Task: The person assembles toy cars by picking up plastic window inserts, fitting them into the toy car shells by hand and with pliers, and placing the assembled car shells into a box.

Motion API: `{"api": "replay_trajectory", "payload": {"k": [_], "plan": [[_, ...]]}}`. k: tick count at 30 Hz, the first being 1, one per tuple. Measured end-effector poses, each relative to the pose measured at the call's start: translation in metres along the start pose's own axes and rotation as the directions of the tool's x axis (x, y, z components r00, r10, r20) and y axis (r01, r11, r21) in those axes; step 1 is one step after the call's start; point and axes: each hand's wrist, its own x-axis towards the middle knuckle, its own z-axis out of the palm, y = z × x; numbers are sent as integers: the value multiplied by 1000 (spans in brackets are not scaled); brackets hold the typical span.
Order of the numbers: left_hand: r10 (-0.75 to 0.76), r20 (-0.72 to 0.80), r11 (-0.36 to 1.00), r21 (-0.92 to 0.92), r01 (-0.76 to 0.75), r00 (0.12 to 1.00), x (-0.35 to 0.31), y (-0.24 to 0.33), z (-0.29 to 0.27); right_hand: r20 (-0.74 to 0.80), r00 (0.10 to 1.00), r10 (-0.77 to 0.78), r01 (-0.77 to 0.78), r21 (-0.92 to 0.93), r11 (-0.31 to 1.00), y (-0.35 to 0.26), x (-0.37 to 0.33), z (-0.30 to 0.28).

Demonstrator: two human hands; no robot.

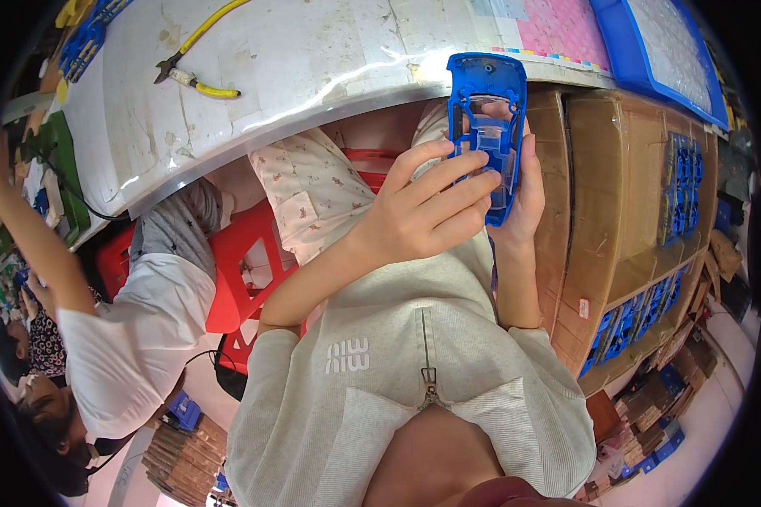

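Observation:
A blue plastic toy car body (489, 76), hollow side toward me, is held up just off the table's edge. Inside it sits a clear plastic window piece (491, 135). My right hand (522, 198) grips the shell from the right and behind, with fingertips showing through the clear plastic. My left hand (435, 198) is closed on the shell's left side, its fingers reaching across and pressing on the inside of the lower half. What lies under those fingertips is hidden.
Yellow-handled cutting pliers (196, 72) lie on the worn white table (313, 59). A blue tray (643, 51) with clear plastic parts stands at the right. Below it, cardboard boxes (604, 186) hold several blue car bodies (683, 190). A co-worker (144, 313) sits at my left near red stools (241, 270).

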Motion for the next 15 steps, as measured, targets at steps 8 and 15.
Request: {"api": "replay_trajectory", "payload": {"k": [8, 15], "plan": [[-124, 37, 976, -177, 128, 992, -1, 4, -23, -20, 1000, 22, -23, -95, 995, 10, 1, -15], [-214, -115, 942, -287, 174, 970, -4, -2, -38, -88, 995, -50, 42, -91, 995, 6, 10, -32]]}}
